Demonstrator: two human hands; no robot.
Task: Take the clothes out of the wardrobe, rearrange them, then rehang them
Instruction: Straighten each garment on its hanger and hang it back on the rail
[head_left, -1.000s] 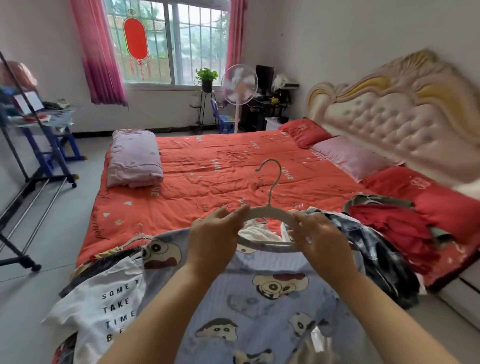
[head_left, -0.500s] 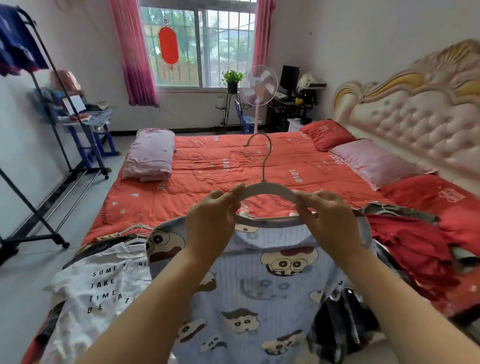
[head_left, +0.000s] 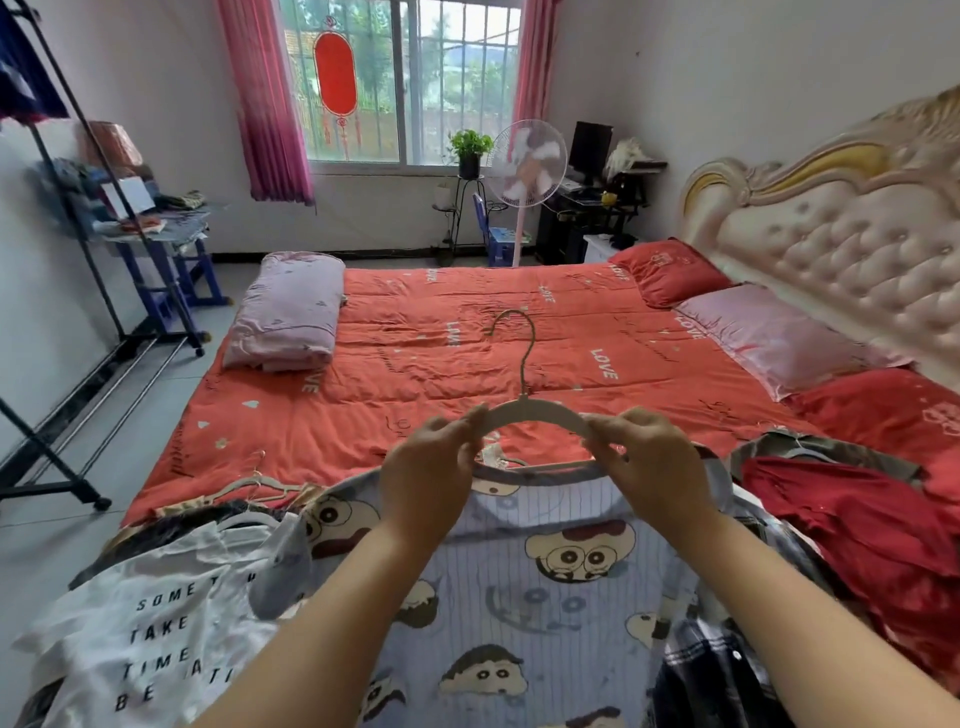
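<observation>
Both hands are raised in front of the chest, forearms reaching forward and converging. The left hand (head_left: 431, 473) pinches the left shoulder of a white hanger (head_left: 530, 410) between thumb and curled fingers, and the right hand (head_left: 654, 467) pinches the right shoulder the same way. The hook stands upright between them. A pale blue cartoon-print shirt (head_left: 545, 597) hangs on the hanger, collar just under the hands, its body draped toward the camera over the near edge of the bed (head_left: 467, 364). Touching it on the left lies a white tee (head_left: 156, 613) with black lettering, with spare hangers (head_left: 260, 486) just beyond. On the right are a plaid shirt (head_left: 717, 670) and a heap of red cloth (head_left: 857, 519). A folded pink quilt (head_left: 288, 312) sits at the bed's far left. The black rack (head_left: 67, 249) stands along the left wall, a dark blue garment (head_left: 26, 62) on its top rail. The grip is as it was half a second ago, with hands and hanger slightly lower in view. Since a second ago the view has swung left, showing more of the rack.
</observation>
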